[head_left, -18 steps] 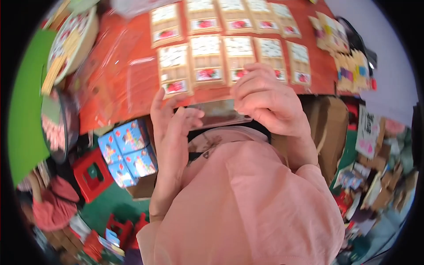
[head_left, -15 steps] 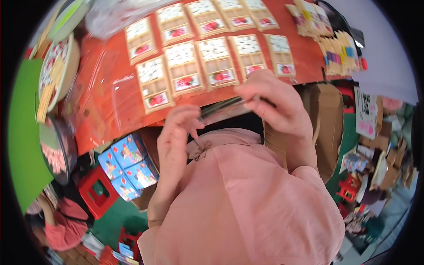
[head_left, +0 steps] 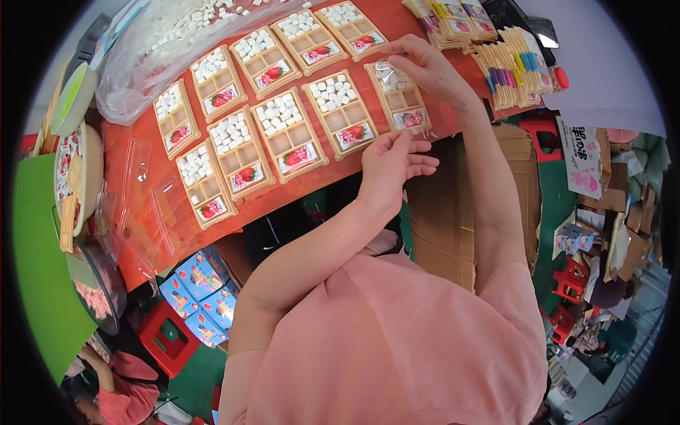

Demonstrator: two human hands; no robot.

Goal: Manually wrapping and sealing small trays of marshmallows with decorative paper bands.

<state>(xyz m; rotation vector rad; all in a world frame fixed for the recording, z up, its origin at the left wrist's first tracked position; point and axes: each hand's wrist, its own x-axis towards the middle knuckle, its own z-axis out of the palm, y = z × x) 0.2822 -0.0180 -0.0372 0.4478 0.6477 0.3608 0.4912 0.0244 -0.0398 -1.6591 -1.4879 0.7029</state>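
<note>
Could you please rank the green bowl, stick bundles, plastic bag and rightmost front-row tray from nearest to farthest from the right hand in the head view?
From the right hand:
1. Rightmost front-row tray, right at its fingers.
2. Stick bundles, to its right.
3. Plastic bag, to its left, beyond the trays.
4. Green bowl, far left.

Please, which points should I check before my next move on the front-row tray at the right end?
1. Right hand by the tray's far end: ok.
2. Left hand by its near end: ok.
3. Clear cover over the tray: ok.
4. Cover seated all round: cannot tell.
5. Strawberry packet in the near compartment: ok.
6. Neighbouring tray to its left covered: not ok, uncovered.
</note>
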